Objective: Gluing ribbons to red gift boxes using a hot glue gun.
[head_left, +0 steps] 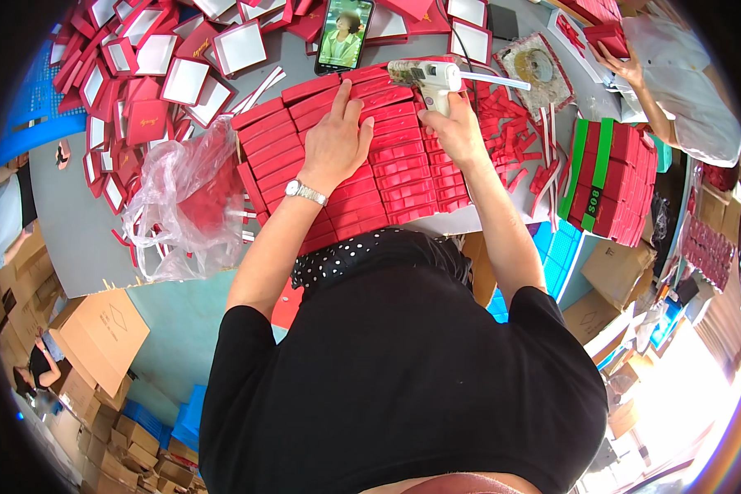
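My left hand point(337, 136), with a silver watch on its wrist, lies flat with fingers spread on rows of red padded strips point(387, 177) laid out across the grey table point(74, 222). My right hand point(454, 128) grips the handle of a white glue gun point(432, 78), whose nozzle points left over the top rows of strips. A white glue stick pokes out of the gun's back toward the right.
Open red boxes with white linings point(165, 74) pile at the far left. A clear plastic bag point(185, 202) of red pieces lies left of the strips. A phone point(344, 34) stands beyond them. Another person's hand point(622, 66) works at the far right, near bundled red boxes point(613, 177). Cardboard cartons point(99, 329) sit on the floor.
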